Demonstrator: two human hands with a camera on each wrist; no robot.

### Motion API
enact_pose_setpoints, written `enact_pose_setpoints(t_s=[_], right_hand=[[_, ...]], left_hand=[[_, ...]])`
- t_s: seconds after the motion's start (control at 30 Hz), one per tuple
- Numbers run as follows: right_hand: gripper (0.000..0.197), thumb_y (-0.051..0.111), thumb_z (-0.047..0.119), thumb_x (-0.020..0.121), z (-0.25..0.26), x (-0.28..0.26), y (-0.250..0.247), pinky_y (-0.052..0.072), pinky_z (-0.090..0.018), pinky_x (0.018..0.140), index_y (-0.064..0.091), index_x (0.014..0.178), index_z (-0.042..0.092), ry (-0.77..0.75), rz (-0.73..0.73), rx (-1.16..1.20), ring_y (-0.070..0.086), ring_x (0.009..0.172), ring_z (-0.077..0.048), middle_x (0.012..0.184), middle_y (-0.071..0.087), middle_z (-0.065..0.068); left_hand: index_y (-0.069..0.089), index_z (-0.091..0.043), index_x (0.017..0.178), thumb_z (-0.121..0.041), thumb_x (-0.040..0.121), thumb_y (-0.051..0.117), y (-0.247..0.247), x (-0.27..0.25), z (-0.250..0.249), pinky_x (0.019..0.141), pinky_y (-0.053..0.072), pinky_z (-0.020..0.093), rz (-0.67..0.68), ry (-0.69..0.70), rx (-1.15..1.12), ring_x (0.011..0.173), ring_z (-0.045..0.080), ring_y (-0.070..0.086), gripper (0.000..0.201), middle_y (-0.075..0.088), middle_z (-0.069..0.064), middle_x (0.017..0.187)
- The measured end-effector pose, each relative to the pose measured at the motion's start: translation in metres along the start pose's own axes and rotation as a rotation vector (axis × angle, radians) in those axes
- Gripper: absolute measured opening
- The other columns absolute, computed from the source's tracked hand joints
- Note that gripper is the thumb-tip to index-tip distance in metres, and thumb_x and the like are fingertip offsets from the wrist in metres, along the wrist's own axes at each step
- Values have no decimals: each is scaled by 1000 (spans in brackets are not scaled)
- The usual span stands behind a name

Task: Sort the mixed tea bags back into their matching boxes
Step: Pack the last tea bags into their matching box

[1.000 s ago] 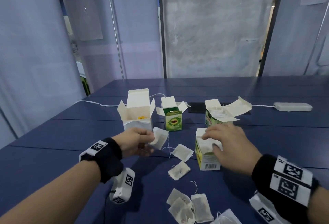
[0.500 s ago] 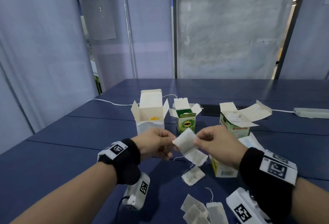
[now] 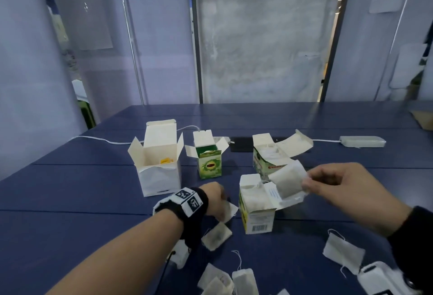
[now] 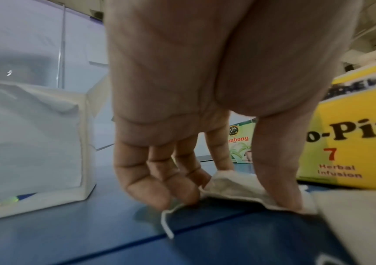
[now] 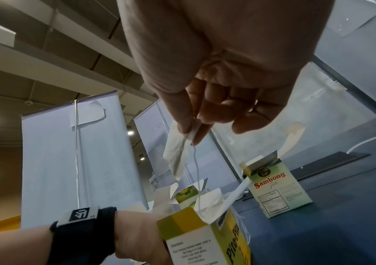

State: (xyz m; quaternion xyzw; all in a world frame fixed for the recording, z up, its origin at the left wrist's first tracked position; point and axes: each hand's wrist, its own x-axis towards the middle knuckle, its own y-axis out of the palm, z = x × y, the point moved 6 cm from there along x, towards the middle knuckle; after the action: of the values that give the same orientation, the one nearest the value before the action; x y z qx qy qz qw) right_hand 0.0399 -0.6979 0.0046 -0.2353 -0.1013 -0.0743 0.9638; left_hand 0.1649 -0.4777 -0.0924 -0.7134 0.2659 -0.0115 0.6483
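Four open tea boxes [image 3: 256, 210]; roughly eight loose tea bags [image 3: 216, 236]; two hands [image 3: 337, 184].

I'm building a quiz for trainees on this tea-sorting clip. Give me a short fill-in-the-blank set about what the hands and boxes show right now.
1. The right hand pinches a tea bag above the ____ box.
2. The left hand presses a tea bag against the ____.
3. The green box behind reads ____.

Missing words: yellow; table; Sambong

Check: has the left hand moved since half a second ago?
Yes. The left hand has dropped from mid-air in front of the white box to the table, touching a loose tea bag beside the yellow box.
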Motion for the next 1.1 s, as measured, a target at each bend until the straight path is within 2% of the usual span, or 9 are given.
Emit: enact_pose_setpoints(t_s=[0.07, 0.13, 0.23, 0.33, 0.5, 0.7, 0.83, 0.97, 1.1], right_hand=[[16, 72, 9, 82, -2, -2, 0, 41, -4, 51, 75, 70, 18, 3, -3, 21, 60, 55, 6, 69, 74, 6], [16, 72, 10, 82, -1, -3, 2, 43, -5, 53, 76, 71, 20, -8, -17, 42, 62, 58, 4, 71, 74, 5], [11, 72, 14, 82, 2, 0, 8, 46, -7, 57, 76, 74, 19, -15, -52, 79, 61, 60, 0, 74, 75, 2], [7, 73, 16, 81, 7, 2, 20, 45, -11, 50, 76, 75, 17, 17, -51, 171, 54, 51, 0, 64, 70, 4], [10, 73, 15, 81, 20, 7, 58, 48, -22, 50, 75, 71, 14, 96, 5, 355, 44, 45, -9, 56, 59, 6], [14, 72, 10, 83, 26, 12, 107, 41, -20, 41, 72, 69, 11, 164, 44, 400, 41, 36, -8, 53, 57, 0], [17, 75, 12, 80, 21, 15, 119, 38, -15, 40, 70, 64, 11, 164, -28, 299, 43, 34, 1, 44, 56, 9], [17, 77, 13, 77, 20, 16, 125, 36, -12, 40, 69, 63, 8, 171, -67, 279, 44, 34, 3, 55, 66, 1], [16, 76, 9, 77, 25, 10, 133, 32, -7, 35, 69, 63, 5, 172, 28, 266, 45, 32, 3, 52, 66, -1]], left_hand=[[63, -5, 113, -21, 76, 76, -4, -3, 6, 77, 48, 31, -58, -15, -51, 91, 21, 58, 42, 62, 8, 103], [61, -9, 106, -17, 77, 72, -10, -8, 16, 74, 49, 30, -153, -21, -200, 89, 20, 59, 32, 63, 5, 102], [60, -8, 101, -8, 79, 73, -15, -18, 33, 75, 54, 34, -142, -35, -658, 81, 22, 61, 26, 64, 9, 94], [61, -3, 89, 5, 82, 67, -17, -36, 42, 68, 56, 33, -80, -49, -1142, 75, 26, 62, 12, 63, 17, 88], [51, -2, 108, 10, 90, 50, -25, -64, 38, 64, 59, 35, 15, 47, -1555, 75, 29, 66, 21, 62, 23, 99], [44, 6, 130, 7, 93, 46, -28, -86, 26, 74, 60, 38, 6, 163, -1675, 84, 32, 70, 37, 64, 23, 112], [42, 5, 134, -7, 98, 42, -28, -94, 23, 80, 59, 41, 45, 186, -1736, 95, 35, 68, 38, 64, 24, 119], [50, 2, 128, -18, 92, 50, -27, -101, 16, 79, 56, 37, 95, 240, -1710, 90, 30, 67, 41, 67, 20, 110], [57, -5, 108, 2, 97, 41, -29, -101, 13, 66, 54, 29, -3, 218, -1601, 79, 21, 66, 21, 71, 10, 91]])
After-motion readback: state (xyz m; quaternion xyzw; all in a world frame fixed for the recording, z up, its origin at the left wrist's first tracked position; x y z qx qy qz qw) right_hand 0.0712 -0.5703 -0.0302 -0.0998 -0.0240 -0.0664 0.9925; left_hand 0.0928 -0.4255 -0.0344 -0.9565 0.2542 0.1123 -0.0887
